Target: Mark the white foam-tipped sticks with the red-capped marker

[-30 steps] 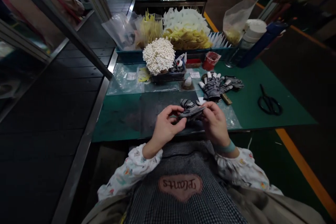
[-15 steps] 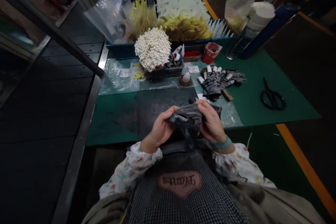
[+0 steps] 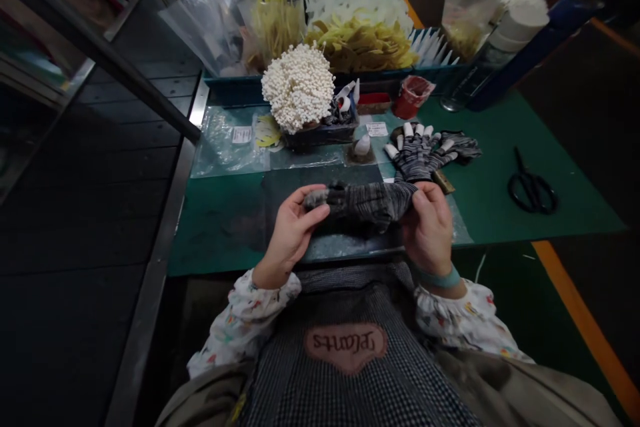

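A grey striped knit glove (image 3: 367,201) is stretched sideways between my two hands, just above the near part of the green table (image 3: 500,203). My left hand (image 3: 293,230) pinches its left end with curled fingers. At the right end my right hand (image 3: 430,227) is closed round the glove. A pile of similar striped gloves with white fingertips (image 3: 425,150) lies on the table just beyond my right hand.
A mound of small white caps (image 3: 299,85) sits in a dark tray behind the glove. Further back a blue bin (image 3: 240,88) holds yellow and white pieces. A red cup (image 3: 410,97), black scissors (image 3: 533,185) at right and clear plastic bags (image 3: 230,143) also lie here.
The glove was bunched between my hands; now my hands have moved apart and it is pulled out lengthwise. The view has tilted slightly.
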`<state>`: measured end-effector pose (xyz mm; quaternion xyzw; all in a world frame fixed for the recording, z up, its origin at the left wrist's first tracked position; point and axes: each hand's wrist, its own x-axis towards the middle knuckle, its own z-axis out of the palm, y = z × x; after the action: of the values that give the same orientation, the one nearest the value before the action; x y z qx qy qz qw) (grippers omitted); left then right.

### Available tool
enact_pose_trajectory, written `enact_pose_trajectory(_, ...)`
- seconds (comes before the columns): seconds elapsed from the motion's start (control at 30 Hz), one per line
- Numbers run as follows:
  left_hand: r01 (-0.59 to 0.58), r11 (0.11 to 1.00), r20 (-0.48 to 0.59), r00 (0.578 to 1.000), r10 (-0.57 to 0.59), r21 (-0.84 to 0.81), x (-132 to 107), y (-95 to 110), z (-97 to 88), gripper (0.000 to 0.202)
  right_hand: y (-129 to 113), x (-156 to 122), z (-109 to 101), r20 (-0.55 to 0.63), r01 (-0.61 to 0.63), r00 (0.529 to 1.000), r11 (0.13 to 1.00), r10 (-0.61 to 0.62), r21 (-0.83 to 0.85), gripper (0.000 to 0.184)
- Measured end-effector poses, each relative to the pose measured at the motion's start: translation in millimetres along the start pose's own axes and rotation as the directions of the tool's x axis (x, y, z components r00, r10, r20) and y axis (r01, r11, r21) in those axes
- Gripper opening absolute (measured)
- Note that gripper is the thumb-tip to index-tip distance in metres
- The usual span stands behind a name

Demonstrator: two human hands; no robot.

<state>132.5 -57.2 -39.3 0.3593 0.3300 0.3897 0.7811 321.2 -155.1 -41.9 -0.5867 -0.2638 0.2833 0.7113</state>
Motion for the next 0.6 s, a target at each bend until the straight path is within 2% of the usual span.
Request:
enact_pose_trajectory(0.1, 0.001, 0.998, -0.033, 0.999, -0.003, -0.067, 0.6, 5.2, -3.0, 0.035, 3.1, 0.6, -2.1, -0.014, -0.078, 0.997, 0.997, 0.078, 0.028, 0.019)
enact_pose_trajectory(0.2, 0.001, 0.997, -0.044, 0.999, -0.005, -0.083, -0.5, 3.8, -3.2, 0.034, 3.6, 1.2, -2.8, -0.001, -0.101, 0.995, 0.993, 0.102, 0.057, 0.020)
enact_pose_trajectory(0.43, 0.004, 0.991, -0.036, 0.999, -0.009, -0.135, -1.4, 1.2, -4.4, 0.037, 1.7, 5.7, -5.1, 0.022, -0.046, 0.999, 0.999, 0.046, 0.024, 0.036)
enact_pose_trajectory(0.6, -0.086, 0.994, 0.000, 0.996, 0.086, -0.068, -5.3, -1.6, -6.5, 0.036, 0.3, 5.6, -3.7, 0.008, 0.035, 0.999, 0.999, -0.035, -0.004, 0.033)
